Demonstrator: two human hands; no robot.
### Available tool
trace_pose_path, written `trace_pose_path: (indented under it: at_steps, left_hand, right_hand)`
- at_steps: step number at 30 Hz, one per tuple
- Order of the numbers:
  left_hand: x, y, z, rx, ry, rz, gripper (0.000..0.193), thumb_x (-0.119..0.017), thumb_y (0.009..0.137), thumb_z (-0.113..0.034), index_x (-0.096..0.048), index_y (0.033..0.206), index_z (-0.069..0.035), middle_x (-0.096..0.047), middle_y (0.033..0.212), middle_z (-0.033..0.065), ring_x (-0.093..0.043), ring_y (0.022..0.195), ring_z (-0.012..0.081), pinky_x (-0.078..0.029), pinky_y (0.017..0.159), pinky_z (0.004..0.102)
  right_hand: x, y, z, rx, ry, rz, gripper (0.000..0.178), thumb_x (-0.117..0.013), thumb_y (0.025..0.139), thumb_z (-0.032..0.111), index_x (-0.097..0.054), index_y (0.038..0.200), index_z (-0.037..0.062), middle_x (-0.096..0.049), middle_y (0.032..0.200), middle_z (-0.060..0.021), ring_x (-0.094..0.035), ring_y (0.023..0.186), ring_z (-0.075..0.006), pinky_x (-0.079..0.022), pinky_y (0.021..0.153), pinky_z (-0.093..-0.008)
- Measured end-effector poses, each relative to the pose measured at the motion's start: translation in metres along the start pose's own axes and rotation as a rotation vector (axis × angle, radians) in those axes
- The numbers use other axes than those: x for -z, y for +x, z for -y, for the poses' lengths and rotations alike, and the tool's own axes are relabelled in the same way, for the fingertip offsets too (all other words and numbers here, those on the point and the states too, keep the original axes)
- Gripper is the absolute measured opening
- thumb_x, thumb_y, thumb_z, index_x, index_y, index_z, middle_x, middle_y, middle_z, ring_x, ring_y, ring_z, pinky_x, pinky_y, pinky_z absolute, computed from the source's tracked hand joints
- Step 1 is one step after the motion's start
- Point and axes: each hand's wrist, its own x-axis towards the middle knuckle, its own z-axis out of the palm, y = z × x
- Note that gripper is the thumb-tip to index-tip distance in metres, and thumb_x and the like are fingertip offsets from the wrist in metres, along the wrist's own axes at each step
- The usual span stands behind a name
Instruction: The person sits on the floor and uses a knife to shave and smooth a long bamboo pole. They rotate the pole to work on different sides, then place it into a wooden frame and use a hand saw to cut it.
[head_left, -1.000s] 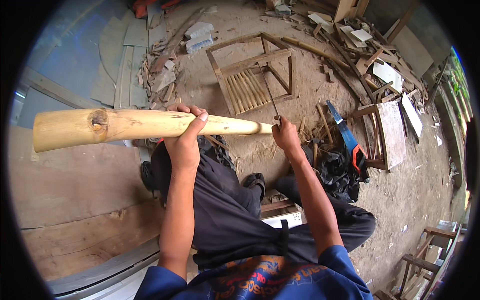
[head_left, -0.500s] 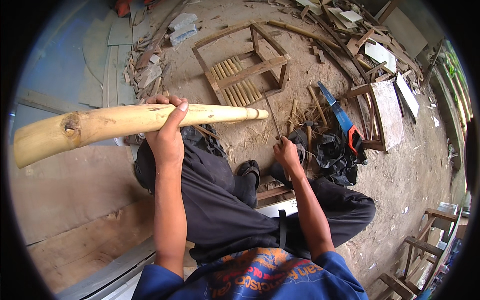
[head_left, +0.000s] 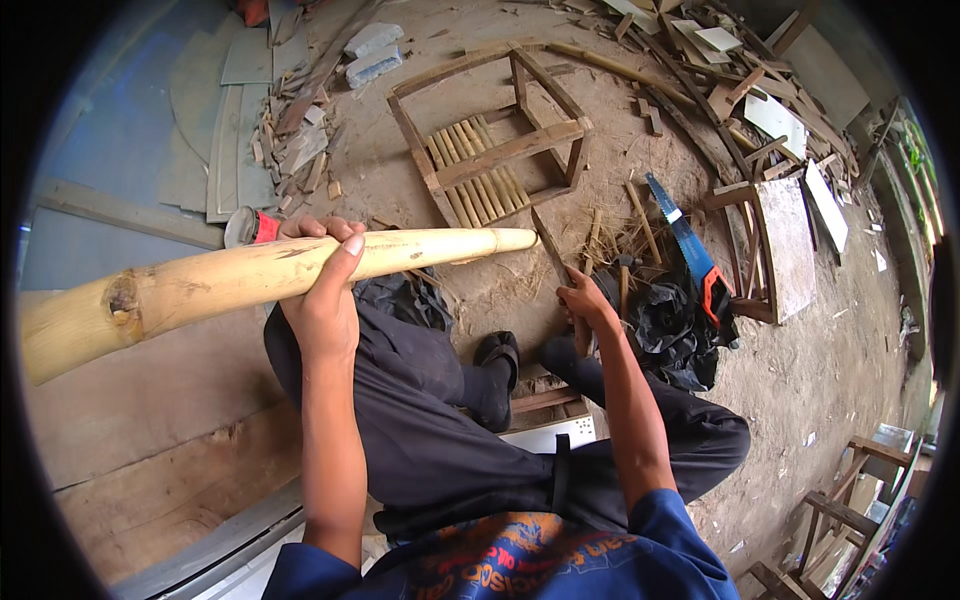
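Observation:
A thick yellow bamboo pole (head_left: pixel 420 249) lies across the front of me, its wide end at the left and its thin tip near the middle. My left hand (head_left: pixel 325 285) is wrapped round it, thumb on the near side. A long-bladed knife (head_left: pixel 549 243) is gripped by its wooden handle in my right hand (head_left: pixel 588 300). Its dark blade points up and away, close beside the pole's tip; whether they touch I cannot tell. Beyond them on the ground lies a wooden frame (head_left: pixel 510 155) with bamboo slats (head_left: pixel 470 165) across part of it.
To the right, a blue handsaw (head_left: pixel 685 235) with an orange handle stands by a crumpled black plastic bag (head_left: pixel 670 330). A small wooden stool (head_left: pixel 780 250) lies beyond. Scrap wood (head_left: pixel 740 100) is heaped at the far right, grey-white blocks (head_left: pixel 373 55) at the far left.
The bamboo pole's wide end has dropped and slid left out to the picture's rim. My right hand has shifted slightly, and the knife blade now shows broader.

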Motion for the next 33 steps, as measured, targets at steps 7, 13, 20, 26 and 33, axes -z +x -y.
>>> trace_pose_path:
  at_steps: [7,13,20,26,33]
  left_hand:
    - [0.0,0.003,-0.003,-0.026,0.085,-0.01,0.035,-0.064,0.08,0.007,-0.045,0.106,-0.006,-0.056,0.095,0.0086,-0.055,0.1,0.0216,-0.04,0.103,0.0417]
    - [-0.003,0.01,0.003,-0.047,0.144,-0.014,0.036,-0.063,0.08,0.0,-0.043,0.107,-0.01,-0.052,0.097,0.0069,-0.05,0.104,0.0226,-0.036,0.102,0.0409]
    - [-0.027,0.05,0.013,-0.104,0.107,-0.028,0.029,-0.066,0.084,0.0,-0.048,0.106,-0.007,-0.057,0.094,0.0101,-0.059,0.093,0.0223,-0.046,0.093,0.0425]
    - [-0.023,0.08,0.014,-0.027,0.065,0.071,0.028,-0.069,0.085,0.002,-0.052,0.106,-0.006,-0.061,0.096,0.0092,-0.062,0.094,0.0213,-0.047,0.092,0.038]
    - [-0.055,0.111,0.008,0.041,0.037,0.187,0.023,-0.076,0.083,-0.001,-0.058,0.095,-0.009,-0.062,0.087,0.0045,-0.063,0.086,0.0173,-0.05,0.083,0.0342]
  right_hand:
    - [-0.003,-0.002,0.005,0.079,-0.077,-0.014,0.068,-0.059,0.085,0.01,-0.038,0.148,0.0003,-0.059,0.07,-0.0051,-0.054,0.052,-0.0132,-0.046,0.047,-0.0321]
    - [-0.019,0.052,0.04,0.065,-0.072,-0.013,0.067,-0.059,0.083,0.013,-0.043,0.147,0.002,-0.062,0.071,-0.0078,-0.057,0.055,-0.0152,-0.048,0.05,-0.0323]
    - [0.005,0.071,0.062,0.203,-0.332,-0.157,0.066,-0.064,0.081,0.018,-0.047,0.143,0.0028,-0.062,0.072,-0.0153,-0.061,0.064,-0.0255,-0.05,0.061,-0.0397]
    - [-0.023,-0.061,0.057,0.358,-0.069,-0.383,0.067,-0.063,0.091,0.019,-0.029,0.143,-0.0055,-0.062,0.077,-0.0213,-0.065,0.076,-0.0416,-0.05,0.071,-0.0417]
    - [-0.042,-0.125,0.009,0.133,-0.082,-0.65,0.037,-0.067,0.09,0.028,-0.062,0.102,-0.0064,-0.067,0.085,-0.0266,-0.068,0.083,-0.0418,-0.052,0.072,-0.0425]
